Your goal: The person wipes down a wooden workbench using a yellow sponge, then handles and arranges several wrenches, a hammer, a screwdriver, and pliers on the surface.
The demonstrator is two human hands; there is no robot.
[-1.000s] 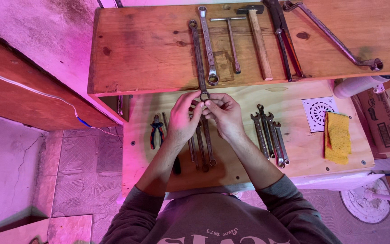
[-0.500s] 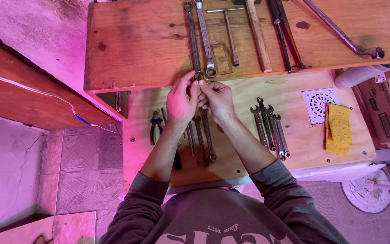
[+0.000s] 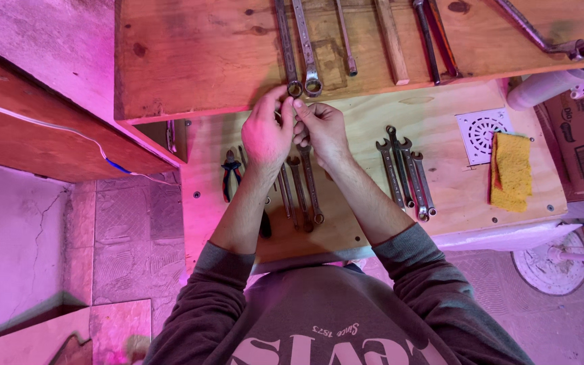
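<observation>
Our hands met at the spanners' ring ends.

Our left hand and right hand pinched their fingers together just below two long spanners on the upper shelf; what they gripped, we could not tell. More spanners lay on the table.

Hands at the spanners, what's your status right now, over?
Left hand and right hand together, fingers pinching the ring end of a long spanner at the upper board's edge. Neighbouring spanner alongside. Nothing blocking.

Probably a home workshop: wrenches lie in rows on a plywood bench, beneath a tool-laden wooden shelf.
</observation>
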